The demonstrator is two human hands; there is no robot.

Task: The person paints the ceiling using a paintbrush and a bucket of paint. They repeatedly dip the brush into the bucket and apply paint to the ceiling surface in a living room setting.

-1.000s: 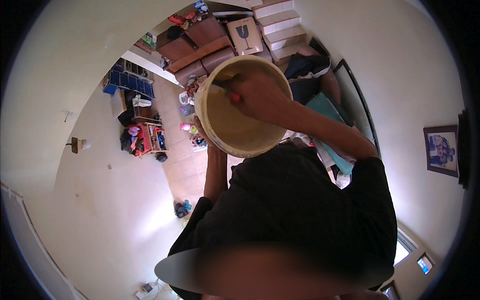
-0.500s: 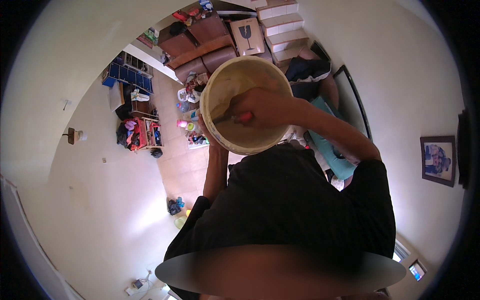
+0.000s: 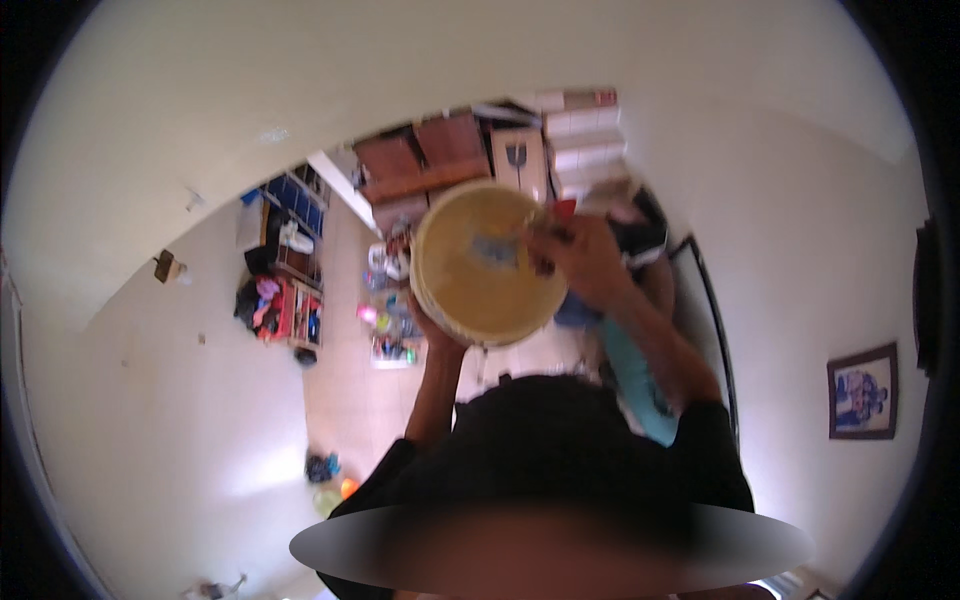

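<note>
My left hand (image 3: 433,326) grips the side of a round, cream-coloured bucket (image 3: 421,285), its fingers partly hidden behind the wall. The bucket's open top faces me, and its inside is yellowish. In my right hand (image 3: 575,255), closed near the bucket's right rim, is a scraper with a red handle (image 3: 565,208). A blurred greyish patch, which looks like its flat blade, shows over the bucket's mouth. Motion blur hides whether the scraper touches the inside and whether anything is on it.
Ahead stand brown wooden furniture (image 3: 450,145), a cardboard box (image 3: 517,170) and tiled stairs (image 3: 583,135). A teal seat (image 3: 640,385) is at my right. To the left are a red rack of clothes (image 3: 297,313) and small containers on the tiled floor (image 3: 350,400).
My right hand has risen from inside the bucket to its right rim, turning the scraper so the red handle points up. The bucket sits lower in view, and the view has tilted upward.
</note>
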